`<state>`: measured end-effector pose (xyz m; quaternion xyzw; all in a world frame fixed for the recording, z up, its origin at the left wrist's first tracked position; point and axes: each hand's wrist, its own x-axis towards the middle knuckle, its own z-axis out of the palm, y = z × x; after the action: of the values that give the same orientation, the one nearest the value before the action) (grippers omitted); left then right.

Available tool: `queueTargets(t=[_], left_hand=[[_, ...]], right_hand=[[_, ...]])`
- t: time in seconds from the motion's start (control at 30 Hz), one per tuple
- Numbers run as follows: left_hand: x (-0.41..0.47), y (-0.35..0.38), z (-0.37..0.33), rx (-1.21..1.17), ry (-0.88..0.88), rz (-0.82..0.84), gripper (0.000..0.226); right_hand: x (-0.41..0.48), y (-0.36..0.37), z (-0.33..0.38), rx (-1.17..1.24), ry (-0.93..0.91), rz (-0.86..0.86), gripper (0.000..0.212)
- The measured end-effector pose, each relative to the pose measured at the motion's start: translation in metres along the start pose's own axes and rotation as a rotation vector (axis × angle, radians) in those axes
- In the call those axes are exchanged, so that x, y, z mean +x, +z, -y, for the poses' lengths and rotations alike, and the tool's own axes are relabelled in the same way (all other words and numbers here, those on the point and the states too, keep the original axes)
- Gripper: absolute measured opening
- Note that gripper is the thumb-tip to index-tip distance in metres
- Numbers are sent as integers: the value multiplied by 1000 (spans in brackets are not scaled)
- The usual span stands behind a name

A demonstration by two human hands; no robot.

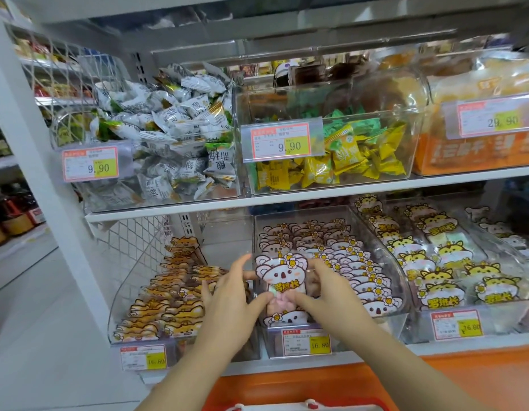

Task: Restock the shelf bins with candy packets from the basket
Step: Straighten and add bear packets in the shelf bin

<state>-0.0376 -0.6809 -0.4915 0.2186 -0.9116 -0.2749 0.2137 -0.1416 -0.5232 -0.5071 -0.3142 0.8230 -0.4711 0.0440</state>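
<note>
**Koala packet held over the middle bin**

The red rim of the basket shows at the bottom edge, in front of the orange base. Both arms reach up from there. The left hand and right hand pinch one packet between them, with thumbs on its lower front and fingers behind its sides. The left forefinger sticks up free. The koala-shaped packet stands upright over the front of the middle bin on the lower shelf, just above the like packets filed there. The left bin holds orange bear packets and the right bin holds yellow ones. Each bin carries a 16.80 tag. On the upper shelf beyond stand three more clear bins, holding white-and-green sweets, yellow-and-green sweets, and orange packs.
</note>
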Motion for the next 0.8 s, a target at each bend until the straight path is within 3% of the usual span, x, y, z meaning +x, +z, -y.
queueTargets(t=[0.13, 0.47, 0.6, 0.67, 0.73, 0.8], left_hand=[[14, -5, -4, -205, 23, -65, 59], [18, -9, -3, -339, 41, -92, 24], [11, 0, 2, -86, 37, -51, 17], [6, 6, 3, 105, 27, -19, 24], [3, 11, 6, 254, 25, 19, 40], [4, 13, 7, 341, 1, 53, 50]], right_hand=[[10, -5, 11, 197, -31, -52, 43], [20, -17, 18, 176, -62, -50, 55], [15, -11, 11, 98, 16, 25, 34], [16, -4, 5, 34, 28, 13, 24], [17, 5, 2, -31, 40, -30, 25], [16, 12, 2, -111, 22, -73, 40]])
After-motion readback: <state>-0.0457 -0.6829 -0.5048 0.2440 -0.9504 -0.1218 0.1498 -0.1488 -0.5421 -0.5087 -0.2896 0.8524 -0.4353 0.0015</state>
